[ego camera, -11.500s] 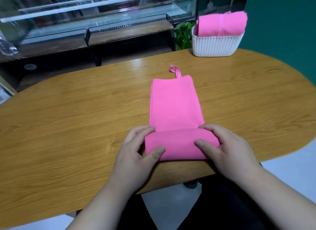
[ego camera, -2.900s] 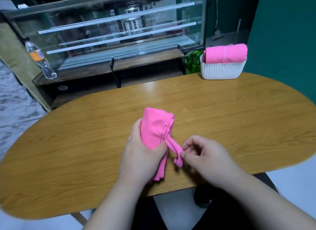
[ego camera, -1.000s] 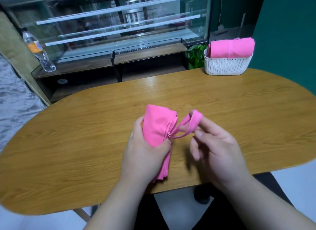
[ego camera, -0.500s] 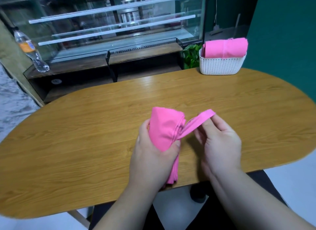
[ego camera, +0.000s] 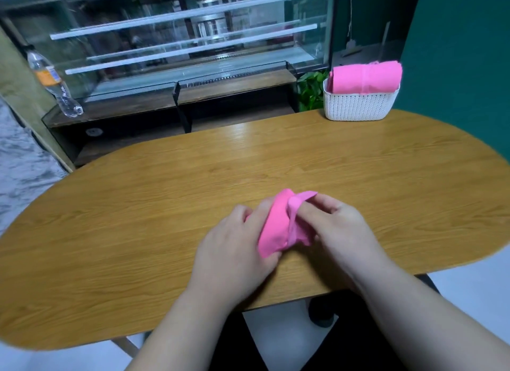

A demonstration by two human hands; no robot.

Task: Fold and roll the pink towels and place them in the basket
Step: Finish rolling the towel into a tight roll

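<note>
Head view: the left hand [ego camera: 237,249] grips a pink towel roll [ego camera: 274,227] just above the near middle of the table [ego camera: 138,232]. Its fingers curl round the roll's left side and its thumb presses the near end. The roll stands tilted, with its far end up and away from the person. The right hand [ego camera: 340,232] is right against the roll's other side, its fingers bent and pinching the towel's loop [ego camera: 302,201], which lies pulled over the roll's upper right edge. Whether the loop goes fully round the roll cannot be told, as the fingers hide that part.

The white basket [ego camera: 358,107] sits at the table's far right edge, well apart from the hands, with pink rolled towels [ego camera: 365,78] lying across it and rising above its rim. A green plant [ego camera: 310,90] shows just left of the basket, behind the table. Further left a glass case [ego camera: 179,39] stands on a dark shelf, and a plastic bottle [ego camera: 52,83] with an orange label rests on the shelf's left end. A green wall [ego camera: 463,53] fills the right side
</note>
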